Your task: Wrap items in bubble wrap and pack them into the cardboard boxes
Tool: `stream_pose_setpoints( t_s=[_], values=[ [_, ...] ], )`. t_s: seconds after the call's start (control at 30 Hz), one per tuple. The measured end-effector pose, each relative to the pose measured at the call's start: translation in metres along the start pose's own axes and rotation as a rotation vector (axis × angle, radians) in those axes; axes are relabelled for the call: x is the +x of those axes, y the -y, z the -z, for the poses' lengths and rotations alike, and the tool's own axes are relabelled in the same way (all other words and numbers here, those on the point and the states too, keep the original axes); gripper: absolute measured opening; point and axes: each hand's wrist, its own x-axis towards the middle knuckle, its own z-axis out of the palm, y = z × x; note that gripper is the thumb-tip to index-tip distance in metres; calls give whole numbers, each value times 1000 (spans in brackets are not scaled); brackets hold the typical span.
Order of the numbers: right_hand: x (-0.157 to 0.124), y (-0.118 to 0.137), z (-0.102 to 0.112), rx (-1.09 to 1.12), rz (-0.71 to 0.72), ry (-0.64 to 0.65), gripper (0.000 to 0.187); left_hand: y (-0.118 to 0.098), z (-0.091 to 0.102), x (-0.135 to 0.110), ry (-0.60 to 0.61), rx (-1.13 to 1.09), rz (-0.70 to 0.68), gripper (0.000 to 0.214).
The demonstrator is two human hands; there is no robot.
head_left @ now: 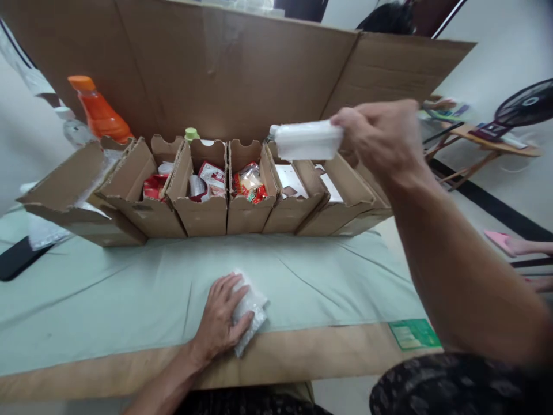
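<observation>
My right hand [375, 135] is raised over the right-hand cardboard bins, with its fingers closed on the end of a white rectangular pack [309, 141]. Motion blurs the pack, and I cannot make out what is in it. Below, my left hand [224, 314] rests near the table's front edge, its thumb and fingers bent around a folded piece of bubble wrap [253, 320]. White flat boxes lie in the bin [287, 213] beneath the pack and in the bin to its right. Red and clear snack packets [249, 181] sit in a middle bin.
Several open cardboard bins [205, 219] stand in a row on the green cloth [142, 288]. Behind them rises a tall cardboard panel [242, 75]. An orange bottle [101, 112] leans at the left, near a black phone-like object [21, 259]. A fan [525, 106] stands at the right.
</observation>
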Motion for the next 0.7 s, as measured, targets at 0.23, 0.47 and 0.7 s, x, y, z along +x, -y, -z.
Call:
stream_pose_setpoints(
  t_s=[0.23, 0.47, 0.7],
  values=[
    [-224, 27, -100, 530, 143, 98, 34, -31, 21, -9, -309, 59, 37, 86],
    [-192, 21, -79, 424, 275, 238, 26, -23, 9, -6, -8, 151, -18, 47],
    [-1, 68, -64, -292, 488, 417, 21, -13, 5, -5, -33, 70, -47, 41]
  ],
)
